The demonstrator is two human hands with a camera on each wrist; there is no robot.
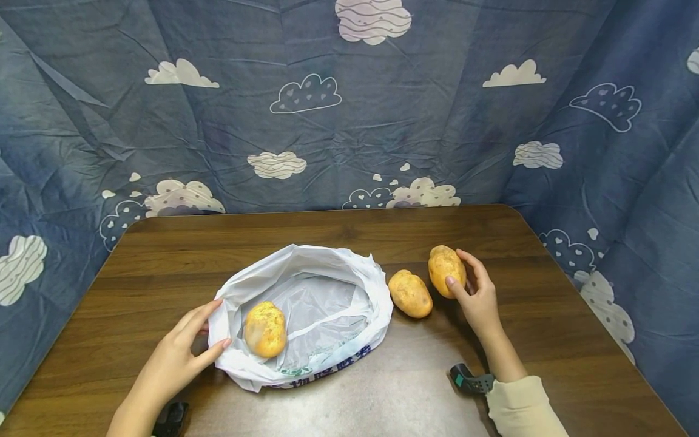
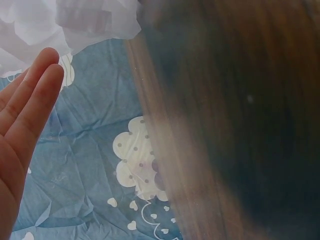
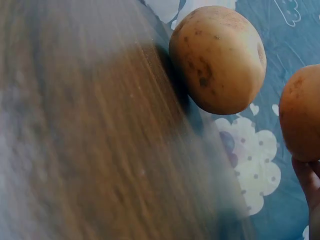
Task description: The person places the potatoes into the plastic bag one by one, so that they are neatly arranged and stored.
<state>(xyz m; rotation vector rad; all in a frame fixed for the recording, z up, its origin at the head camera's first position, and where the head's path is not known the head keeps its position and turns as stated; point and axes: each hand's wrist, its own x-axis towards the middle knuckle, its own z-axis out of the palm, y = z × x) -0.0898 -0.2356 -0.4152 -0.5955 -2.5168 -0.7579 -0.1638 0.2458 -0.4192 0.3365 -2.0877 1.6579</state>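
A white plastic bag (image 1: pixel 306 258) lies with its mouth wide, one potato (image 1: pixel 265 329) inside near its left side. My left hand (image 1: pixel 175 358) holds the bag's left rim between thumb and fingers. In the left wrist view, the extended fingers (image 2: pixel 37 97) reach up to the crumpled bag (image 2: pixel 95 22). To the right of the bag, my right hand (image 1: pixel 480 297) grips a potato (image 1: pixel 445 270) between thumb and fingers. Another potato (image 1: pixel 411 294) rests on the table between that hand and the bag; it appears large in the right wrist view (image 3: pixel 217 60).
The brown wooden table (image 1: pixel 349 227) has a blue cloud-patterned cloth (image 1: pixel 235 133) hanging behind it and at its sides. Dark bands with small devices (image 1: pixel 468 381) are worn on both wrists. Printed lettering runs along the bag's near side.
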